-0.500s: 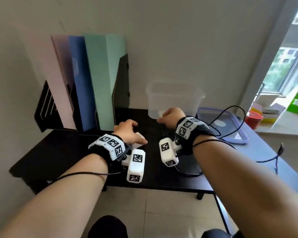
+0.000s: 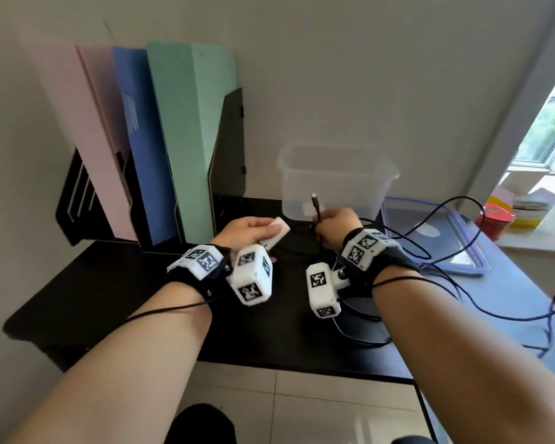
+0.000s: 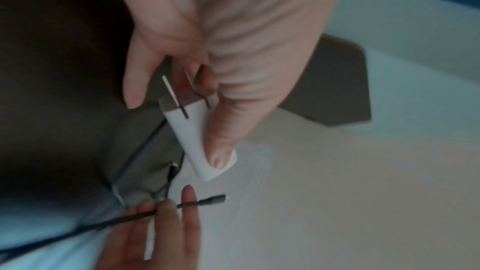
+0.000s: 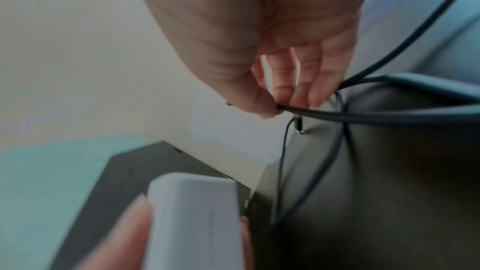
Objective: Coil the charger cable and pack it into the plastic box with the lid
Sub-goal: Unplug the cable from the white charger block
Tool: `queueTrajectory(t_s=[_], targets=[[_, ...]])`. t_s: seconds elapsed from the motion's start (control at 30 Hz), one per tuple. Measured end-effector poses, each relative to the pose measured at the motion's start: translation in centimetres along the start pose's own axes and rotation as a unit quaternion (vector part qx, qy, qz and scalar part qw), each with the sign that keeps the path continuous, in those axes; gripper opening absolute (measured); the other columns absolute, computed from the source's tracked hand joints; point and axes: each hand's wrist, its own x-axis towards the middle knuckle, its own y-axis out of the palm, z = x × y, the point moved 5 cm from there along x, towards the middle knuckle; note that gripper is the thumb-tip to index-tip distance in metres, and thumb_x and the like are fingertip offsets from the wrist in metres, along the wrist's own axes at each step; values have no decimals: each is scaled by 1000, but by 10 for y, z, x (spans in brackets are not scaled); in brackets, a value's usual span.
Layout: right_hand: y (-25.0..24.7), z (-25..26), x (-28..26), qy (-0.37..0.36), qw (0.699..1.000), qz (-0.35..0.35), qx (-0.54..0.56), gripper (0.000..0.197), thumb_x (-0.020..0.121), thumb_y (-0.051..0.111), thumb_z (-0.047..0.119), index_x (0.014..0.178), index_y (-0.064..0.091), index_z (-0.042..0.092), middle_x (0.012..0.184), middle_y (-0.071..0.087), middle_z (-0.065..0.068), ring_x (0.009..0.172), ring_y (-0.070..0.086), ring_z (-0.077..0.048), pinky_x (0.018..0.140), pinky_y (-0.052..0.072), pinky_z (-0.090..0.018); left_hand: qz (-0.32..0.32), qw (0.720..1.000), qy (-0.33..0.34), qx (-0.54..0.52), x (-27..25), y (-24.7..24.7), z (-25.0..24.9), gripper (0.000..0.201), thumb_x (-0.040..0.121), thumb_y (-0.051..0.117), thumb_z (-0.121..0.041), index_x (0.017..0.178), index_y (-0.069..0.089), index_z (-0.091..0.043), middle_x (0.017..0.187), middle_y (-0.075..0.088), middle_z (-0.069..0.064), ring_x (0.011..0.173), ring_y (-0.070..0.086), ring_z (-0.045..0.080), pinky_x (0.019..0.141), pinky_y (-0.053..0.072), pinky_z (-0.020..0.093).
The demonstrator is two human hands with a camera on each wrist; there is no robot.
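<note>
My left hand holds a white charger plug above the black desk; in the left wrist view the thumb presses on the plug, whose two prongs point toward the palm. My right hand pinches the black cable just below its connector, which sticks upward. The right wrist view shows the cable running out from between thumb and fingers. Behind the hands stands the clear plastic box, open. Its blue-rimmed lid lies flat to the right.
A black file rack with pink, blue and green folders stands at the back left. Loose black wires trail over the lid and the blue surface on the right. A red cup sits on the window sill.
Both hands have lifted off the desk. The left now holds the white plug up, and the right has raised the cable end so its connector points upward.
</note>
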Motion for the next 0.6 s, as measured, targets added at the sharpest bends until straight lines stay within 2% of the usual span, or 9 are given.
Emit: queueTrajectory(t_s=[0.03,0.07,0.13,0.17,0.27,0.33,0.43,0.53,0.6], targets=[[-3,0,-2,7,996,8,89,24,85,49,-3,86,64,15,74,58,-13,62,62,-28,66,56,-35,22,996,-16,-83,2,1,0,17,84,64,-12,101,62,-8,104,57,11,98,58,25,79,56,49],[-7,1,-5,7,988,15,156,28,87,45,-6,93,64,14,70,55,-11,54,56,-22,56,55,-30,39,988,-20,-151,3,1,-1,10,87,61,-12,94,65,-7,102,56,13,98,58,25,76,57,45],[-19,9,-13,-29,983,14,183,34,89,45,-6,112,64,11,66,50,-7,47,45,-14,40,44,-19,49,975,0,-217,5,2,-4,22,89,57,-15,75,73,-8,95,59,11,91,59,21,68,58,29],[-26,14,-20,-59,983,12,173,34,89,47,-2,116,64,10,66,49,-4,45,41,-11,38,37,-15,47,972,9,-231,6,1,-5,26,89,57,-17,71,74,-9,93,62,11,88,60,19,64,57,24],[-38,28,-37,-118,985,8,122,22,91,57,19,108,69,11,67,53,4,44,44,1,42,34,-4,59,966,8,-252,6,2,-8,20,82,64,-21,71,76,-8,87,70,11,85,66,20,56,53,20],[-43,35,-47,-157,984,-4,82,19,87,64,27,99,73,15,70,60,7,60,51,2,55,39,-2,90,963,4,-254,5,6,-10,19,73,67,-25,72,78,-9,86,74,11,88,67,22,55,52,19],[-46,42,-59,-178,983,-21,42,7,81,69,29,81,74,24,78,69,1,72,59,-8,71,47,-19,121,953,8,-277,1,10,-11,19,67,70,-27,72,78,-10,88,75,12,84,71,24,53,52,20],[-46,46,-66,-182,983,-30,13,13,79,69,32,66,68,32,69,66,5,66,58,-9,69,49,-26,142,949,36,-279,-4,12,-15,28,53,84,-25,76,78,-9,92,74,13,84,73,24,54,54,21],[-46,49,-70,-188,982,-30,11,14,79,69,33,65,68,33,65,64,7,63,56,-8,68,49,-27,141,952,55,-266,-7,11,-17,27,54,83,-26,75,78,-10,92,74,12,84,73,23,54,53,21]])
